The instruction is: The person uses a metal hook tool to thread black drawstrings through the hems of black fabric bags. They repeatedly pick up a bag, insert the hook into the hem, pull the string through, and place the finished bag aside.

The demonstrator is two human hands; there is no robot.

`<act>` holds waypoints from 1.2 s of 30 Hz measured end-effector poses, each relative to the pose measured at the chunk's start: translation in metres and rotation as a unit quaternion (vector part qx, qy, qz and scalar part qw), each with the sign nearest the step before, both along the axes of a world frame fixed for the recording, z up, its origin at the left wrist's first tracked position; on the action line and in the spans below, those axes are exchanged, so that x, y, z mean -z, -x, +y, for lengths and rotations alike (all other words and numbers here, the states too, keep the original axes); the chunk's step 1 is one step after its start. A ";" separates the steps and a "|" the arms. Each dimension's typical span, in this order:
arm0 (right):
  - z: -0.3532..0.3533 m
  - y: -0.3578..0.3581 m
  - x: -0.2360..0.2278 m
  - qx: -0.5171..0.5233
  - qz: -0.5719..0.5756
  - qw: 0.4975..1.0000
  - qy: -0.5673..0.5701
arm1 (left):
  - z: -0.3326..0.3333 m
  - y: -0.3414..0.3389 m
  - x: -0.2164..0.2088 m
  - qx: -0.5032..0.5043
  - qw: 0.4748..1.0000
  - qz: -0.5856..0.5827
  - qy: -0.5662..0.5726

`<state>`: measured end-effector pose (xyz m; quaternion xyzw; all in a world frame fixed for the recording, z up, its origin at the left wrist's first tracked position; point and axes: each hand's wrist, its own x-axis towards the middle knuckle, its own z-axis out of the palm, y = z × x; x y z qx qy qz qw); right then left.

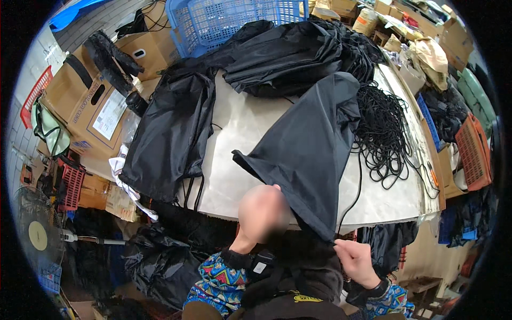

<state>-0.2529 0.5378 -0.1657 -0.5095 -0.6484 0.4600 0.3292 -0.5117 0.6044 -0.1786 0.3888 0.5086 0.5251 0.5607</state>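
**Bag hangs off table edge, both hands on near end**

Black drawstring bag (309, 144) runs lengthwise from table (240, 133) centre toward the person. Right hand (356, 261) pinches its lower corner; left hand (262, 213) grips the near hem, fingers closed, nearer the table.

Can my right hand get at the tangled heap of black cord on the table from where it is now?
Probably yes. The right hand pinches the lower edge of the black fabric bag, and the tangled heap of black cord lies on the pale table beyond it, uncovered; the hand would have to release the bag first.
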 end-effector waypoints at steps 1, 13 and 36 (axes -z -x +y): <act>-0.003 -0.001 -0.002 0.029 0.092 0.983 0.155 | -0.005 -0.005 0.002 0.043 0.997 0.057 -0.037; 0.039 0.035 -0.011 -0.072 -0.118 0.961 -0.240 | -0.010 -0.060 -0.030 -0.018 0.967 0.138 -0.214; 0.021 -0.135 0.005 0.348 0.183 0.909 0.140 | 0.034 0.023 0.010 0.322 0.787 0.504 -0.153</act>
